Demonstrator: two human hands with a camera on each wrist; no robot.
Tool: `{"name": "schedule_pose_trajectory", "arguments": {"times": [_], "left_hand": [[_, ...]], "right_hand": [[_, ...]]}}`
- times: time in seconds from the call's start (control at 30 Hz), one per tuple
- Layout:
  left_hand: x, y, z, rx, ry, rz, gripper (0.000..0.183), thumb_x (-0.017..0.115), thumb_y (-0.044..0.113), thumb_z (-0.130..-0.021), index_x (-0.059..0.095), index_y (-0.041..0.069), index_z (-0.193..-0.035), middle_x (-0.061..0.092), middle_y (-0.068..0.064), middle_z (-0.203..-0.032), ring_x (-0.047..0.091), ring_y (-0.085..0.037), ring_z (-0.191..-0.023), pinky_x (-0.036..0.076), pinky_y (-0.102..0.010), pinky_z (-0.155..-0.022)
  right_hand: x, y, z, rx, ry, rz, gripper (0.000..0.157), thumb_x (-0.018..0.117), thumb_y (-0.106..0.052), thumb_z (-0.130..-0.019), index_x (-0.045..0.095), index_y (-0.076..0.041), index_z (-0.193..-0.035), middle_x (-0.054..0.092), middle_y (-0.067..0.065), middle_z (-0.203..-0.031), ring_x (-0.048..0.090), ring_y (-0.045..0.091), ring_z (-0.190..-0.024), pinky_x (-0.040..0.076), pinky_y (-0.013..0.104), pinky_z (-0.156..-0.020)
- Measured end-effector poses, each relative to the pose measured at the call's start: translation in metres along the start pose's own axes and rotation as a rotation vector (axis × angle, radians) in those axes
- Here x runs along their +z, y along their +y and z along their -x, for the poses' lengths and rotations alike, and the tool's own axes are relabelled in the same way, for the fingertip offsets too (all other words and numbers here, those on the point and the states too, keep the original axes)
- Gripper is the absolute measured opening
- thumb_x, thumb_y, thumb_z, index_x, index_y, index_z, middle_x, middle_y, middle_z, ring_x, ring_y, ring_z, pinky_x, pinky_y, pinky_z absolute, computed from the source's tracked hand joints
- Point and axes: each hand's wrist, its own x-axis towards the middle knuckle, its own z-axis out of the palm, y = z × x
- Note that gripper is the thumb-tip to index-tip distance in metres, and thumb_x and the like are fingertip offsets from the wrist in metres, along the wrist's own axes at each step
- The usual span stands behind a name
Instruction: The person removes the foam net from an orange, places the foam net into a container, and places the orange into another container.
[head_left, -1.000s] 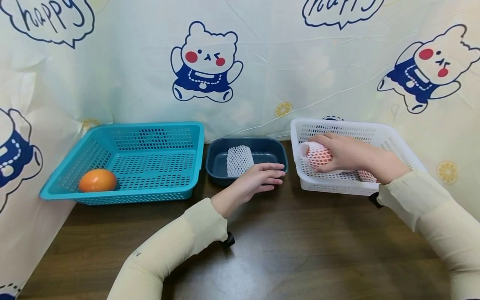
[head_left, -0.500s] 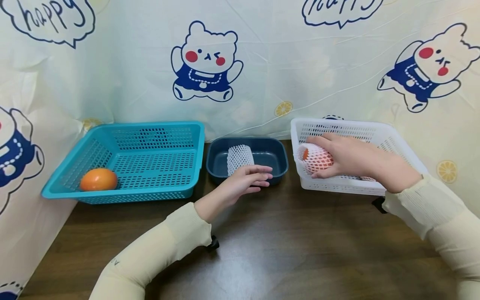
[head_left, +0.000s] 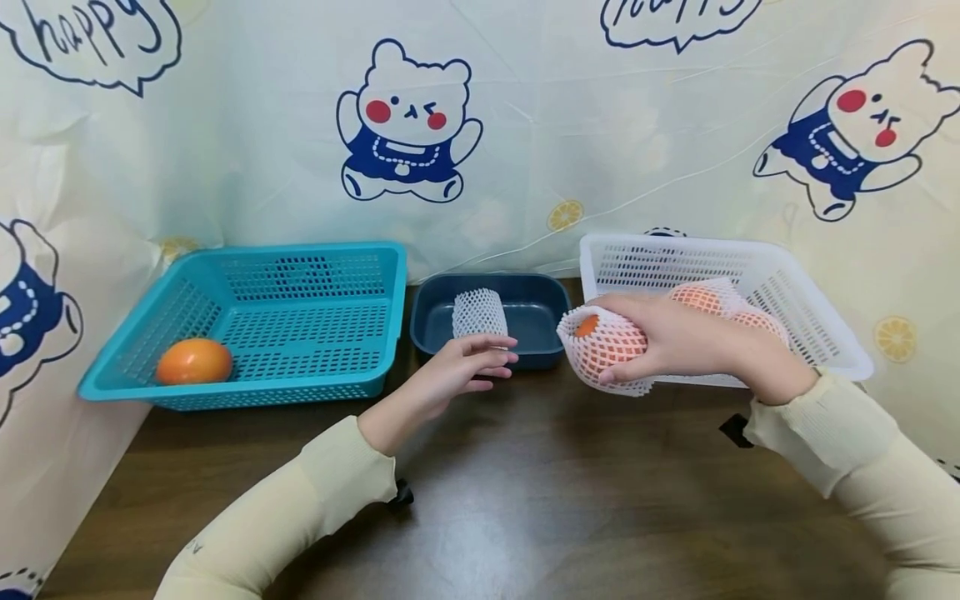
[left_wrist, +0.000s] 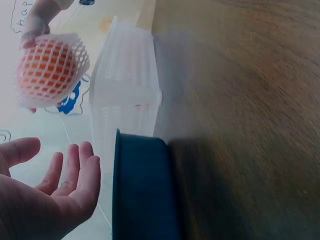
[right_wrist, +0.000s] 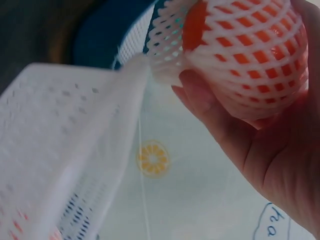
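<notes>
My right hand (head_left: 660, 337) grips an orange fruit in a white foam net (head_left: 609, 350), held above the front left corner of the white basket (head_left: 832, 333). In the right wrist view the fruit (right_wrist: 255, 55) shows through the mesh, thumb along its side. My left hand (head_left: 457, 371) holds nothing; its fingers are loosely extended just in front of the dark blue tub (head_left: 540, 321). In the left wrist view that hand (left_wrist: 55, 195) has its fingers spread beside the tub (left_wrist: 145, 190). An empty foam net (head_left: 480, 312) lies inside the tub.
Netted fruits (head_left: 697, 298) lie in the right part of the white basket. At the left stands a teal basket (head_left: 315, 333) with one bare orange fruit (head_left: 195, 362) in its front left corner. A printed curtain (head_left: 525, 150) hangs behind the containers.
My right hand has lifted the netted fruit out of the white basket and moved left and toward me. The left hand has drawn back to the left, away from the white basket.
</notes>
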Motion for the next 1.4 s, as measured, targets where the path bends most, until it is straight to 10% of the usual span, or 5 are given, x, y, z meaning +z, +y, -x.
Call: {"name": "schedule_pose_trajectory", "arguments": {"times": [0.83,1.4], "left_hand": [[-0.02,-0.027,0.006,-0.009,0.034,0.003,0.044,0.056,0.02,-0.105,0.053,0.0,-0.144,0.061,-0.017,-0.138,0.06,-0.031,-0.124,0.043,-0.052,-0.108],[-0.023,-0.031,0.008,-0.012,0.054,-0.013,0.039,0.054,0.017,-0.106,0.056,-0.001,-0.142,0.061,-0.017,-0.138,0.06,-0.033,-0.123,0.042,-0.054,-0.109]], "right_hand": [[0.092,0.004,-0.034,-0.083,-0.12,-0.252,0.077,0.082,-0.049,-0.084,0.049,-0.017,-0.146,0.061,0.0,-0.127,0.061,0.016,-0.107,0.054,0.036,-0.087],[0.133,0.0,-0.047,-0.115,-0.001,-0.259,0.079,0.085,-0.043,-0.082,0.049,-0.016,-0.146,0.055,0.006,-0.14,0.056,0.02,-0.121,0.049,0.043,-0.101]]}}
